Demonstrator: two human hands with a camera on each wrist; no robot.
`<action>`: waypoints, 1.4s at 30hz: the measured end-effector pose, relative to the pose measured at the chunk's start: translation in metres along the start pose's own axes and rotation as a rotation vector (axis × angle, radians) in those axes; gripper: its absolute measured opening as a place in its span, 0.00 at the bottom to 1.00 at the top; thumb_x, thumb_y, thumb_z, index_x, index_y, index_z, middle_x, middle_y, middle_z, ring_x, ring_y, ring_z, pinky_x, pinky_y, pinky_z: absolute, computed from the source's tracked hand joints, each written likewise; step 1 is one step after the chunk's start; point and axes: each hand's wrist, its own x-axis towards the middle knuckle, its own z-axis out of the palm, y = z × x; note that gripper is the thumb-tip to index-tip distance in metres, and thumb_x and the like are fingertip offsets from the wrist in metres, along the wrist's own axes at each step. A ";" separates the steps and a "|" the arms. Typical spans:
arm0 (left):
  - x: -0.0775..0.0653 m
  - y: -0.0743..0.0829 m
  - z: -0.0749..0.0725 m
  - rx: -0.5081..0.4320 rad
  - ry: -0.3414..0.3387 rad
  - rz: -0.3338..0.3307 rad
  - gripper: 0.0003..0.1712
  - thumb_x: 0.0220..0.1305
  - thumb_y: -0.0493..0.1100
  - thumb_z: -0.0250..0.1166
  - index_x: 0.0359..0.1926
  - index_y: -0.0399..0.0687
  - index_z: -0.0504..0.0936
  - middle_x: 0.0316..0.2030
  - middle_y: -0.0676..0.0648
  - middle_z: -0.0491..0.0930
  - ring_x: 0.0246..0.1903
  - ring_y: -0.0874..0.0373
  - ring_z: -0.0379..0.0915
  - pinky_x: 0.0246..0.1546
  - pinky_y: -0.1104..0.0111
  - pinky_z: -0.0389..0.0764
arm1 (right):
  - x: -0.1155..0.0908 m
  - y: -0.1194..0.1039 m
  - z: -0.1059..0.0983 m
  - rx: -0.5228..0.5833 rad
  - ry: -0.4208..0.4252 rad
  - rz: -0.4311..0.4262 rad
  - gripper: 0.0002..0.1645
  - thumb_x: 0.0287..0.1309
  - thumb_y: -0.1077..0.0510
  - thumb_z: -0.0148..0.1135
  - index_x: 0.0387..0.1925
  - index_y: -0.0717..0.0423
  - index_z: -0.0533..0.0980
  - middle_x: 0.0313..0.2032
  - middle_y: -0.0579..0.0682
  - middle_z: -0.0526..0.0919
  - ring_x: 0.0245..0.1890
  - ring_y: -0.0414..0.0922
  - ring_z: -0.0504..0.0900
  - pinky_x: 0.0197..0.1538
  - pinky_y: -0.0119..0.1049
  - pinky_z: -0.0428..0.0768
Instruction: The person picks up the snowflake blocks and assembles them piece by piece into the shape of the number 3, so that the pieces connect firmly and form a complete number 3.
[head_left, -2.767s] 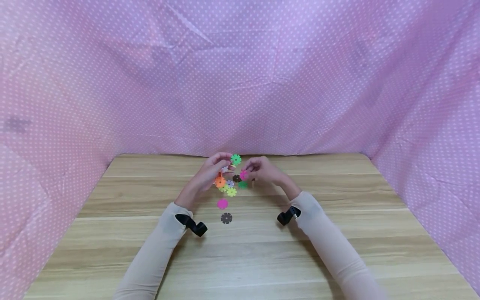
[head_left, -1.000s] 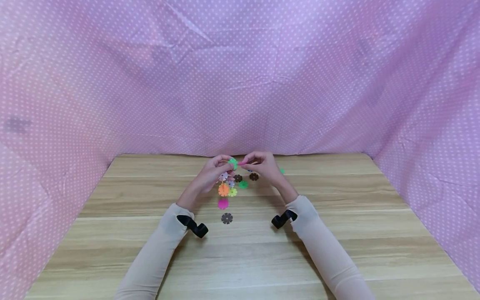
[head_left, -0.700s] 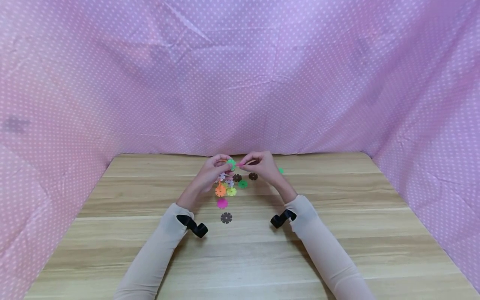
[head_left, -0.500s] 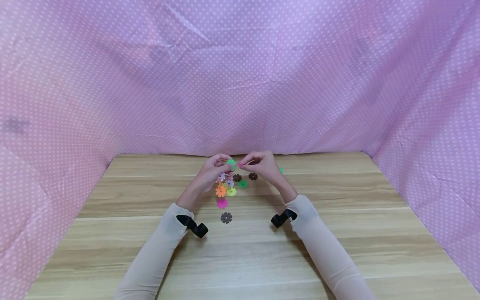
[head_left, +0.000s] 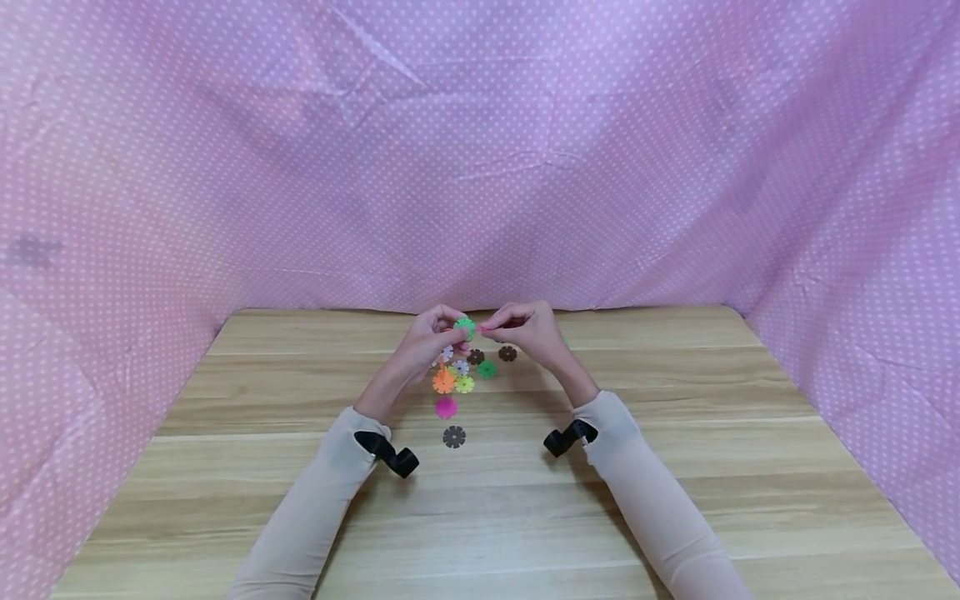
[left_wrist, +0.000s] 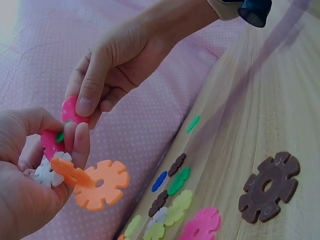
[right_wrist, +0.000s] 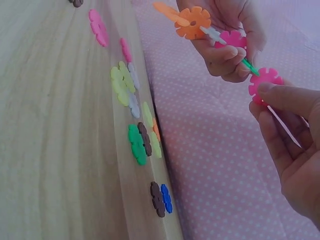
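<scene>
Held green disc (head_left: 465,328) is up off the table, in L hand (head_left: 415,350), thumb across its face: firm pinch. R hand (head_left: 534,332) pinches held pink disc (right_wrist: 265,82) btwn thumb & fingers, right at green's rim; the two pcs touch, can't tell if slots are engaged. From L grip the joined run goes on: second pink disc (right_wrist: 234,39) by the fingers, then white disc (right_wrist: 214,34), then two orange discs (left_wrist: 102,185) crossed w/ each other, hanging below L grip, person's side.

On table, under & btwn the grips: loose brown disc (head_left: 476,357) w/ loose green disc (head_left: 487,369) just beside. Below R grip: second brown disc (head_left: 507,354), blue disc (left_wrist: 159,181) next to it; past that pair, away from L grip, small-looking green disc (left_wrist: 193,123). From L grip twd person, in rough line: lilac disc (head_left: 461,367), yellow disc (head_left: 464,384), loose pink disc (head_left: 446,407), then dark brown disc (head_left: 453,437) farthest from grip.

Further out: wood table (head_left: 480,517) below both hands, black cams (head_left: 397,458) at both wrists, pale sleeves (head_left: 307,517) behind, pink dotted cloth (head_left: 480,167) beyond the grip.
</scene>
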 end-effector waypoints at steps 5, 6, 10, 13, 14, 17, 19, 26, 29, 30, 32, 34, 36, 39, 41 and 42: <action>-0.001 0.001 0.003 -0.009 0.014 0.004 0.10 0.70 0.27 0.58 0.50 0.34 0.72 0.33 0.51 0.79 0.28 0.62 0.81 0.34 0.74 0.86 | 0.000 -0.003 0.002 -0.001 0.005 -0.005 0.04 0.53 0.73 0.73 0.33 0.72 0.86 0.34 0.67 0.88 0.29 0.42 0.86 0.32 0.25 0.84; 0.000 0.001 0.003 -0.012 0.016 0.004 0.10 0.70 0.27 0.58 0.50 0.34 0.72 0.32 0.51 0.79 0.28 0.62 0.81 0.34 0.75 0.86 | 0.000 -0.003 0.002 -0.006 0.007 -0.007 0.04 0.53 0.72 0.73 0.32 0.71 0.86 0.34 0.67 0.88 0.29 0.42 0.86 0.32 0.25 0.83; 0.001 0.000 0.003 -0.012 0.013 0.004 0.10 0.70 0.27 0.57 0.50 0.34 0.72 0.33 0.51 0.79 0.28 0.64 0.81 0.35 0.75 0.86 | 0.000 -0.006 0.002 -0.036 0.015 -0.003 0.04 0.53 0.71 0.74 0.32 0.69 0.86 0.34 0.67 0.88 0.28 0.49 0.86 0.30 0.25 0.82; 0.001 0.000 0.003 -0.012 0.014 -0.002 0.09 0.71 0.28 0.58 0.50 0.36 0.72 0.34 0.51 0.79 0.29 0.64 0.81 0.36 0.75 0.86 | 0.000 -0.006 0.002 -0.044 0.019 0.014 0.04 0.54 0.70 0.74 0.33 0.69 0.86 0.34 0.66 0.88 0.31 0.56 0.87 0.32 0.28 0.85; 0.001 0.000 0.003 -0.013 0.016 -0.005 0.09 0.71 0.28 0.58 0.50 0.37 0.72 0.34 0.51 0.79 0.29 0.64 0.81 0.36 0.75 0.86 | 0.000 -0.006 0.003 -0.048 0.020 0.022 0.04 0.54 0.70 0.74 0.33 0.68 0.86 0.35 0.66 0.88 0.32 0.58 0.87 0.33 0.29 0.86; 0.001 -0.001 0.002 -0.005 0.023 -0.018 0.09 0.70 0.29 0.58 0.49 0.39 0.72 0.35 0.50 0.79 0.30 0.62 0.81 0.38 0.74 0.86 | 0.000 -0.005 0.004 -0.057 0.012 0.058 0.05 0.56 0.68 0.73 0.35 0.68 0.86 0.37 0.65 0.88 0.36 0.56 0.87 0.38 0.33 0.88; 0.002 -0.002 0.000 0.010 0.021 -0.024 0.09 0.71 0.30 0.58 0.50 0.39 0.73 0.35 0.51 0.79 0.32 0.61 0.81 0.39 0.73 0.86 | 0.000 -0.004 0.005 -0.072 0.000 0.085 0.05 0.58 0.67 0.72 0.36 0.67 0.86 0.39 0.63 0.88 0.39 0.51 0.87 0.41 0.33 0.88; 0.002 -0.003 -0.007 0.051 0.027 -0.056 0.11 0.71 0.33 0.59 0.52 0.38 0.74 0.39 0.47 0.79 0.36 0.58 0.81 0.45 0.67 0.87 | 0.003 0.000 0.004 -0.113 -0.056 0.143 0.11 0.57 0.67 0.72 0.42 0.67 0.84 0.42 0.64 0.88 0.40 0.42 0.85 0.43 0.29 0.86; 0.002 -0.002 -0.010 0.060 0.032 -0.055 0.12 0.71 0.33 0.60 0.53 0.37 0.74 0.39 0.48 0.79 0.35 0.59 0.80 0.45 0.67 0.87 | 0.003 0.000 -0.001 -0.141 -0.087 0.155 0.14 0.57 0.68 0.72 0.46 0.69 0.82 0.43 0.66 0.87 0.39 0.43 0.84 0.41 0.26 0.84; 0.002 -0.002 -0.010 0.058 0.035 -0.054 0.12 0.71 0.33 0.60 0.53 0.37 0.74 0.39 0.49 0.79 0.35 0.59 0.80 0.44 0.68 0.87 | 0.003 -0.001 -0.002 -0.154 -0.100 0.161 0.16 0.57 0.68 0.72 0.47 0.70 0.82 0.43 0.67 0.86 0.39 0.45 0.84 0.41 0.26 0.83; 0.003 -0.002 -0.012 0.053 0.039 -0.055 0.12 0.71 0.33 0.60 0.53 0.37 0.74 0.38 0.49 0.80 0.35 0.60 0.80 0.42 0.70 0.86 | 0.003 -0.001 -0.006 -0.182 -0.130 0.180 0.16 0.56 0.69 0.72 0.47 0.72 0.81 0.41 0.66 0.86 0.39 0.47 0.84 0.40 0.26 0.82; 0.003 -0.001 -0.013 0.051 0.042 -0.054 0.12 0.71 0.34 0.60 0.53 0.37 0.74 0.39 0.48 0.81 0.35 0.60 0.79 0.42 0.71 0.86 | 0.004 -0.001 -0.009 -0.209 -0.168 0.200 0.16 0.56 0.69 0.72 0.47 0.72 0.81 0.41 0.65 0.87 0.39 0.49 0.85 0.40 0.26 0.83; 0.002 -0.001 -0.015 0.048 0.044 -0.060 0.12 0.71 0.35 0.61 0.53 0.39 0.75 0.41 0.46 0.81 0.36 0.60 0.79 0.43 0.70 0.86 | 0.004 0.000 -0.011 -0.235 -0.211 0.228 0.16 0.56 0.70 0.71 0.46 0.73 0.81 0.41 0.65 0.87 0.39 0.50 0.86 0.41 0.27 0.84; 0.002 -0.001 -0.017 0.044 0.041 -0.073 0.15 0.71 0.36 0.61 0.56 0.37 0.74 0.44 0.43 0.81 0.38 0.59 0.79 0.47 0.66 0.87 | 0.005 0.001 -0.014 -0.289 -0.290 0.251 0.15 0.56 0.70 0.71 0.45 0.73 0.81 0.41 0.64 0.87 0.40 0.49 0.86 0.44 0.30 0.85; 0.002 -0.001 -0.019 0.039 0.037 -0.077 0.18 0.71 0.37 0.61 0.59 0.34 0.73 0.45 0.42 0.81 0.39 0.59 0.79 0.49 0.64 0.87 | 0.006 0.003 -0.015 -0.324 -0.349 0.246 0.15 0.56 0.70 0.71 0.45 0.73 0.81 0.42 0.65 0.87 0.40 0.50 0.87 0.45 0.31 0.86; 0.002 -0.001 -0.019 0.039 0.035 -0.076 0.20 0.71 0.37 0.60 0.60 0.33 0.72 0.45 0.43 0.81 0.39 0.59 0.79 0.49 0.64 0.87 | 0.006 0.004 -0.015 -0.337 -0.380 0.239 0.15 0.56 0.70 0.71 0.45 0.73 0.81 0.42 0.65 0.87 0.40 0.51 0.87 0.46 0.32 0.86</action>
